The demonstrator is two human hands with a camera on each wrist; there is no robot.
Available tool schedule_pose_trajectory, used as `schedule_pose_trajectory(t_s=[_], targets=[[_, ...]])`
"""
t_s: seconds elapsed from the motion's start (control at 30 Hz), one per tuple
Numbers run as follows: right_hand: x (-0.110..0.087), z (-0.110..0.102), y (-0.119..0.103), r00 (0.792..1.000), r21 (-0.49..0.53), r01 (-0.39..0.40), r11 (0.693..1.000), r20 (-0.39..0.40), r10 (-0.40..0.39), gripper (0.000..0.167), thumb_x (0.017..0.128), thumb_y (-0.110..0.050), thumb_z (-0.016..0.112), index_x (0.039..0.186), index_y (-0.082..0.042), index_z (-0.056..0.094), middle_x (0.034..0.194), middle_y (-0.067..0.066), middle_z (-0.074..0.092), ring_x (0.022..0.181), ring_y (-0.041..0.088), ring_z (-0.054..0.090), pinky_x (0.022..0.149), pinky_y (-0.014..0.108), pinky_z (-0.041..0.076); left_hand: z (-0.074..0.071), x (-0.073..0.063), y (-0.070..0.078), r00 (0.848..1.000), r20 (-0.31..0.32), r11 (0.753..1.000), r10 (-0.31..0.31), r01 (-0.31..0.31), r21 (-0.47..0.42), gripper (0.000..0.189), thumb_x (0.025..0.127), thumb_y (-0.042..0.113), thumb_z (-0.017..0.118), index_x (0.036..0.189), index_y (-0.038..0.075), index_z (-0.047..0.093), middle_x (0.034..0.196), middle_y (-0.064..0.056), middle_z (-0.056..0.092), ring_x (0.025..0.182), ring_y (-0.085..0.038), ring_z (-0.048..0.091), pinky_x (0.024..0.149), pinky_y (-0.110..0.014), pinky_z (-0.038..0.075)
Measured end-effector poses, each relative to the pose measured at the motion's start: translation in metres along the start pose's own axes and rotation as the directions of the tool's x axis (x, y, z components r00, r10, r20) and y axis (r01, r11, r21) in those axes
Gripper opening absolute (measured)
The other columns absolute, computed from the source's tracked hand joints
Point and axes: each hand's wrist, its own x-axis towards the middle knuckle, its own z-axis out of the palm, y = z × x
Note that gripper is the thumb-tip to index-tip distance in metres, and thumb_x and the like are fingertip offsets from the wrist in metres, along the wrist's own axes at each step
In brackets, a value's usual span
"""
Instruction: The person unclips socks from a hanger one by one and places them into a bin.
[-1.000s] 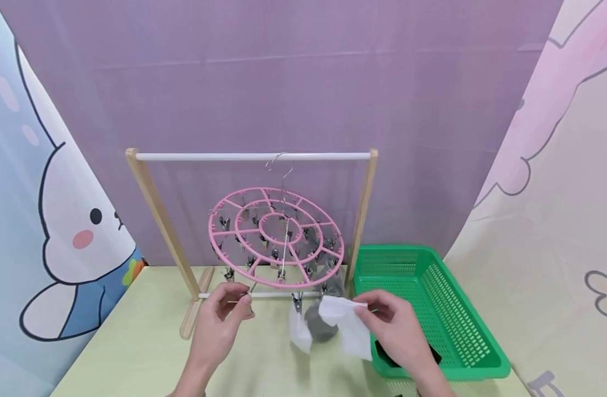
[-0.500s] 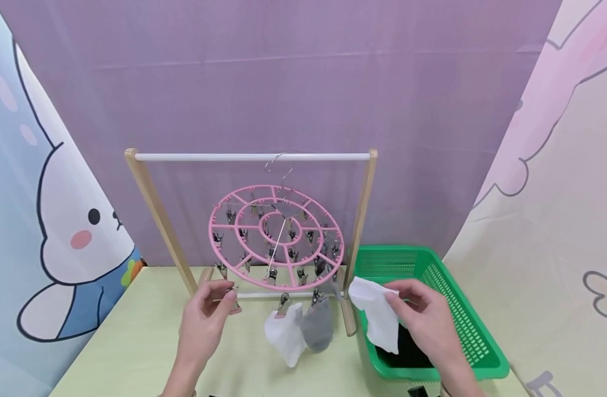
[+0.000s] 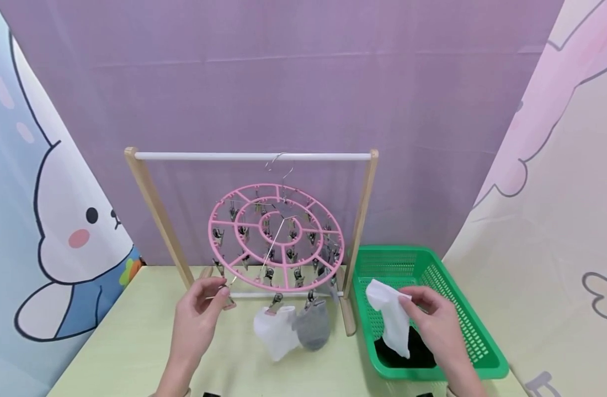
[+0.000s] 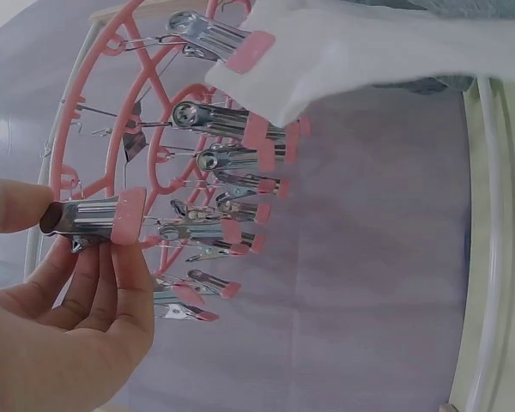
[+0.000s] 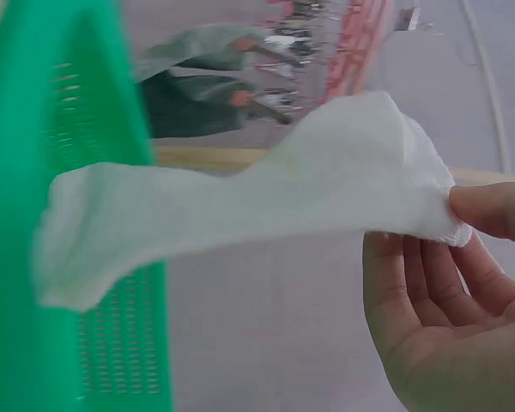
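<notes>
My left hand pinches a metal clip with pink tips between thumb and fingers, at the front left of a round pink clip hanger. Between my right thumb and fingers the cuff of a white sock is held, and the rest dangles above the near end of the green basket; my right hand is just right of it. The right wrist view shows the sock stretched out lengthwise. A second white sock and a grey sock hang from clips at the hanger's front.
The hanger hooks over the white rod of a wooden-legged stand. To the right stands a green basket with black cloth in it. More grey fabric hangs at the hanger's right side.
The hanger has turned, its front clips and hanging socks shifting left. My left hand moved left with its clip. My right hand carried the white sock rightward, over the basket.
</notes>
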Motion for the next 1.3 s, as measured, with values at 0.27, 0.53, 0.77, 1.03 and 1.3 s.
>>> schedule_pose_trajectory(t_s=[0.27, 0.53, 0.77, 1.03, 1.3], targets=[[0.003, 0.003, 0.034, 0.993, -0.074, -0.108, 0.991, 0.046, 0.112, 0.021, 0.097, -0.015, 0.07, 0.114, -0.002, 0.072, 0.109, 0.01, 0.072, 0.092, 0.009, 0.064, 0.074, 0.023, 0.054, -0.002, 0.0, -0.001, 1.0, -0.002, 1.0, 0.004, -0.004, -0.001, 0.019, 0.097, 0.0, 0.065, 0.116, -0.006, 0.064, 0.107, -0.016, 0.067, 0.091, -0.009, 0.067, 0.08, -0.024, 0.059], [0.003, -0.009, 0.061, 0.983, -0.269, -0.147, 0.952, 0.069, 0.171, 0.022, 0.097, -0.01, 0.067, 0.115, 0.001, 0.07, 0.105, 0.012, 0.071, 0.089, 0.018, 0.062, 0.068, 0.027, 0.052, -0.003, -0.001, -0.002, 1.0, 0.004, 1.0, 0.0, 0.0, 0.031, 0.02, 0.098, 0.002, 0.065, 0.116, -0.005, 0.064, 0.108, -0.02, 0.067, 0.093, -0.01, 0.067, 0.082, -0.019, 0.057], [0.006, -0.016, 0.074, 0.988, -0.424, -0.093, 0.901, 0.074, 0.137, 0.018, 0.094, -0.006, 0.067, 0.109, 0.002, 0.071, 0.096, 0.01, 0.071, 0.086, 0.023, 0.063, 0.067, 0.032, 0.051, -0.003, -0.001, -0.002, 1.0, 0.003, 0.999, 0.01, -0.01, 0.041, 0.02, 0.098, 0.003, 0.066, 0.117, -0.004, 0.065, 0.107, -0.017, 0.067, 0.092, -0.007, 0.066, 0.082, -0.018, 0.056], [0.006, -0.017, 0.062, 0.994, -0.514, -0.014, 0.858, 0.083, 0.066, 0.021, 0.094, -0.005, 0.064, 0.111, 0.007, 0.069, 0.098, 0.015, 0.072, 0.089, 0.032, 0.066, 0.071, 0.046, 0.056, -0.004, 0.001, 0.0, 1.0, -0.008, 0.999, 0.017, -0.017, 0.047, 0.019, 0.098, 0.004, 0.066, 0.116, -0.003, 0.065, 0.108, -0.013, 0.067, 0.093, -0.007, 0.066, 0.083, -0.017, 0.055], [0.002, 0.001, 0.036, 0.995, -0.462, 0.084, 0.883, 0.089, -0.048, 0.022, 0.094, -0.006, 0.066, 0.113, 0.003, 0.071, 0.102, 0.013, 0.072, 0.095, 0.031, 0.067, 0.076, 0.044, 0.057, -0.004, 0.0, 0.001, 1.0, -0.006, 0.998, 0.006, -0.005, 0.057, 0.019, 0.098, 0.004, 0.066, 0.116, -0.003, 0.065, 0.11, -0.016, 0.066, 0.094, -0.007, 0.065, 0.083, -0.017, 0.055]])
